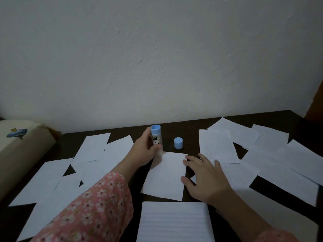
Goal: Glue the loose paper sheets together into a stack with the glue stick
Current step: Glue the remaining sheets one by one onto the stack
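My left hand [146,148] grips the glue stick [156,139], a white tube with a blue end pointing up; its lower end touches the top left corner of a white sheet [165,177] in the middle of the dark table. The blue cap [178,143] stands apart, to the right of the stick. My right hand [204,179] rests flat with spread fingers at that sheet's right edge, partly on another sheet. A lined sheet [174,222] lies at the near edge, just below the middle one.
Several loose white sheets are scattered to the left [90,151] and to the right [216,147] on the dark table [188,130]. A beige cushion [21,149] sits at the far left. A pale wall rises behind the table.
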Tool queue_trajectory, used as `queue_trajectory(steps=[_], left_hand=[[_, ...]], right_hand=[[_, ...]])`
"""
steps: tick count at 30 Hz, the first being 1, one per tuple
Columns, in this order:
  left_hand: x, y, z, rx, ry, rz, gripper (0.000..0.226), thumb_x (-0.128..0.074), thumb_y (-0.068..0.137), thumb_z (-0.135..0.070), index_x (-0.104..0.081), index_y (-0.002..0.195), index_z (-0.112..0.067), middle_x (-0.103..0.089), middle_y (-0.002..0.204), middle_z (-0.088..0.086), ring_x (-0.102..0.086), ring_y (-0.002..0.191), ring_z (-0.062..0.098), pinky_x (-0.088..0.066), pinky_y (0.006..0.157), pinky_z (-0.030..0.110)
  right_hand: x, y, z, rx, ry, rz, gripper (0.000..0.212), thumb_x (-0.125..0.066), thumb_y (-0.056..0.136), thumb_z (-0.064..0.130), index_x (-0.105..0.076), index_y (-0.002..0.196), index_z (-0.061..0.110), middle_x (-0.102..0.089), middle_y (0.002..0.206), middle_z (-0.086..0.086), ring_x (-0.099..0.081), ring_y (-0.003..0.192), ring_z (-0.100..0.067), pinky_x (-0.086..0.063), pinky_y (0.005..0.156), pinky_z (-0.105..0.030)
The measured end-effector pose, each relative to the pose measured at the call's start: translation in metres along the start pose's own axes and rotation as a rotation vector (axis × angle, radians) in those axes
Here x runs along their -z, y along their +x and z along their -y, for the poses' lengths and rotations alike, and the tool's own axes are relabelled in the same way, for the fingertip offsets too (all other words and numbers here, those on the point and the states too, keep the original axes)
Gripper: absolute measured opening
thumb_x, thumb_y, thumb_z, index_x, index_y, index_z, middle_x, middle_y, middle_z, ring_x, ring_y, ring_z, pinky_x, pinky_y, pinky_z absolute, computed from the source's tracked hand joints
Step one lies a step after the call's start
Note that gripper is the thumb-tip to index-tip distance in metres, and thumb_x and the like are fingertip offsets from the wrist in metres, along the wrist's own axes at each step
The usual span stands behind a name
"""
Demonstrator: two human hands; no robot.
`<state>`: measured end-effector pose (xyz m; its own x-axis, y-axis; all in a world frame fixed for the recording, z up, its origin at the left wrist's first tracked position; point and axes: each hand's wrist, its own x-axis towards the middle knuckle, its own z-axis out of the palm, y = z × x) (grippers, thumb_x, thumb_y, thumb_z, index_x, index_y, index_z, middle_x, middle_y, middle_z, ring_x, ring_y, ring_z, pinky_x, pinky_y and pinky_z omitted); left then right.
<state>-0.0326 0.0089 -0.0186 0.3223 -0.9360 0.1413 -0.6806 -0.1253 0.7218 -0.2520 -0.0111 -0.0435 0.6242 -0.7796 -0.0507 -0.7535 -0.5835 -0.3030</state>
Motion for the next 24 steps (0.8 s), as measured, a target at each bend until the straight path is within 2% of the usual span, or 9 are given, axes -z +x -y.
queue_trajectory(steps=[4, 6, 8, 11, 13, 16, 19, 21, 24], left_hand=[[0.004, -0.003, 0.003, 0.055, -0.136, -0.082, 0.044, -0.06, 0.092, -0.018, -0.041, 0.13, -0.027, -0.058, 0.121, -0.003, -0.056, 0.111, 0.015, -0.044, 0.086, 0.029], [0.011, -0.006, 0.005, 0.161, -0.412, -0.178, 0.043, -0.06, 0.092, -0.017, -0.044, 0.132, -0.02, -0.06, 0.121, 0.006, -0.059, 0.101, 0.014, -0.047, 0.083, 0.028], [0.023, -0.011, 0.004, 0.261, -0.744, -0.277, 0.04, -0.058, 0.094, -0.018, -0.046, 0.132, -0.012, -0.058, 0.119, 0.02, -0.061, 0.088, 0.014, -0.051, 0.073, 0.027], [0.044, -0.025, -0.007, 0.363, -1.155, -0.416, 0.023, -0.052, 0.097, -0.02, -0.05, 0.118, -0.009, -0.062, 0.108, 0.017, -0.065, 0.084, 0.02, -0.059, 0.069, 0.029], [0.053, -0.039, -0.011, 0.431, -1.27, -0.479, 0.013, -0.052, 0.098, -0.024, -0.053, 0.104, -0.012, -0.064, 0.101, 0.016, -0.068, 0.085, 0.023, -0.059, 0.072, 0.03], [0.058, -0.065, -0.003, 0.481, -1.258, -0.453, 0.017, -0.054, 0.095, -0.023, -0.055, 0.109, -0.013, -0.066, 0.104, 0.016, -0.071, 0.09, 0.026, -0.059, 0.068, 0.03], [0.051, -0.084, 0.006, 0.548, -1.084, -0.358, 0.031, -0.057, 0.09, -0.022, -0.053, 0.12, -0.014, -0.068, 0.111, 0.011, -0.067, 0.098, 0.025, -0.048, 0.064, 0.028], [0.045, -0.09, 0.008, 0.61, -1.002, -0.295, 0.031, -0.062, 0.087, -0.023, -0.054, 0.116, -0.016, -0.063, 0.119, 0.01, -0.06, 0.104, 0.026, -0.047, 0.068, 0.029], [0.042, -0.093, 0.006, 0.543, -0.81, -0.209, 0.039, -0.069, 0.084, -0.023, -0.052, 0.119, -0.026, -0.058, 0.12, 0.004, -0.06, 0.1, 0.02, -0.051, 0.074, 0.029]], right_hand=[[-0.002, 0.0, -0.001, 0.009, 0.015, -0.016, 0.059, -0.038, 0.096, 0.054, -0.023, 0.149, 0.036, -0.013, 0.158, 0.019, -0.001, 0.148, -0.013, -0.004, 0.118, -0.052], [-0.002, 0.0, -0.001, 0.009, 0.012, -0.017, 0.059, -0.038, 0.096, 0.055, -0.023, 0.149, 0.037, -0.013, 0.158, 0.02, -0.001, 0.148, -0.012, -0.004, 0.117, -0.052], [-0.002, 0.0, -0.001, 0.009, 0.007, -0.015, 0.059, -0.037, 0.096, 0.055, -0.022, 0.149, 0.037, -0.012, 0.158, 0.02, 0.0, 0.148, -0.013, -0.004, 0.117, -0.052], [-0.002, -0.001, -0.001, 0.012, 0.008, -0.02, 0.058, -0.036, 0.096, 0.055, -0.022, 0.149, 0.037, -0.012, 0.159, 0.019, 0.0, 0.148, -0.012, -0.004, 0.117, -0.052], [-0.003, -0.002, -0.001, 0.015, 0.006, -0.027, 0.058, -0.035, 0.096, 0.056, -0.022, 0.149, 0.038, -0.012, 0.158, 0.02, 0.0, 0.148, -0.012, -0.004, 0.118, -0.052], [-0.004, -0.004, 0.0, 0.019, 0.003, -0.03, 0.058, -0.034, 0.097, 0.056, -0.021, 0.15, 0.038, -0.011, 0.159, 0.02, 0.0, 0.148, -0.012, -0.004, 0.118, -0.052], [-0.005, -0.005, 0.0, 0.023, 0.007, -0.044, 0.058, -0.035, 0.097, 0.054, -0.022, 0.15, 0.037, -0.012, 0.159, 0.019, -0.002, 0.148, -0.012, -0.006, 0.118, -0.052], [-0.005, -0.005, 0.001, 0.021, 0.001, -0.057, 0.057, -0.036, 0.097, 0.054, -0.022, 0.15, 0.037, -0.013, 0.159, 0.019, -0.003, 0.148, -0.012, -0.007, 0.118, -0.051], [-0.007, -0.004, 0.0, 0.015, -0.003, -0.065, 0.057, -0.036, 0.097, 0.054, -0.024, 0.149, 0.037, -0.014, 0.158, 0.019, -0.004, 0.148, -0.012, -0.007, 0.118, -0.051]])
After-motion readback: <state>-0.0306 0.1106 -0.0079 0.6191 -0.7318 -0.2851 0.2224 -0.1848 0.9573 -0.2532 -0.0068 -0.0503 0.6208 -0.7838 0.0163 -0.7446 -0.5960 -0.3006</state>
